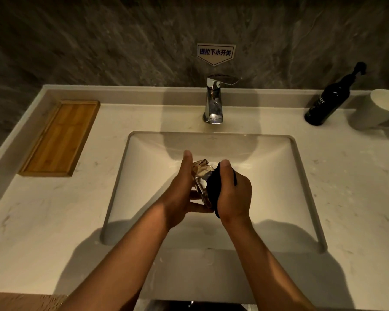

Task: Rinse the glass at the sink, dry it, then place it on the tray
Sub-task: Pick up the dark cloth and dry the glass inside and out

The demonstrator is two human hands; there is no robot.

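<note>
There is a single view, taken from the person's head and looking forward and steeply down over the sink (pixel 211 140) toward the dark stone wall (pixel 99 41) behind it. The wide lens bows the counter (pixel 54 209) edges outward and leans the things at the sides. Both forearms reach in from the bottom edge, so the camera sits close above the basin. The faucet (pixel 213 102) stands near the centre, the wooden tray (pixel 61 138) far left, and a dark bottle (pixel 328 102) far right.
</note>
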